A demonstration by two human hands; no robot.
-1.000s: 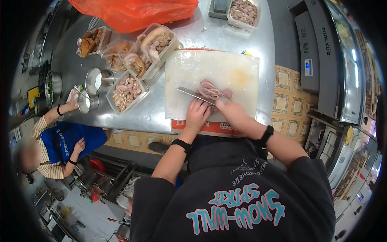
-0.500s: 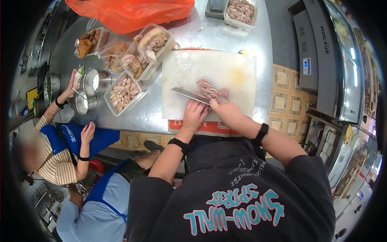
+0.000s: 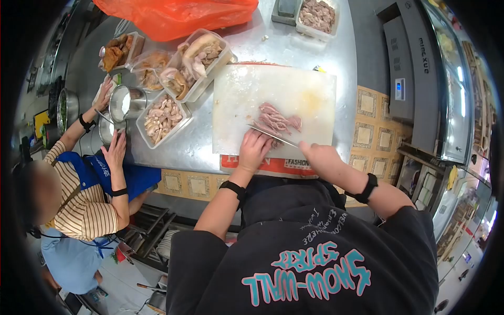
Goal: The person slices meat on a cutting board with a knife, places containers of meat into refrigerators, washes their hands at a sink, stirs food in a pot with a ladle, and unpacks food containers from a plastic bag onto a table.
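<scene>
My right hand (image 3: 317,157) is closed around the handle of a kitchen knife (image 3: 266,132), its blade slanting up and left over the white cutting board (image 3: 231,94). Strips of raw pinkish meat (image 3: 278,118) lie in a small heap just beyond the blade. On the near side, my left hand (image 3: 253,148) has its fingers bent and pressed together against meat beside the blade, partly hiding it. A red printed strip (image 3: 249,161) shows under the board's near edge.
Left of the board stand tubs of raw meat pieces (image 3: 181,123) and larger cuts (image 3: 227,55). A red plastic bag (image 3: 178,18) lies at the back, a tub of chopped meat (image 3: 333,31) at the back right. Another person (image 3: 86,210) works beside metal pots (image 3: 143,100) at left.
The knife has swung and drawn back to the right, with my right hand moving right and nearer me. My left hand stays by the meat. A co-worker's hands moved to the pots; another person shifted left.
</scene>
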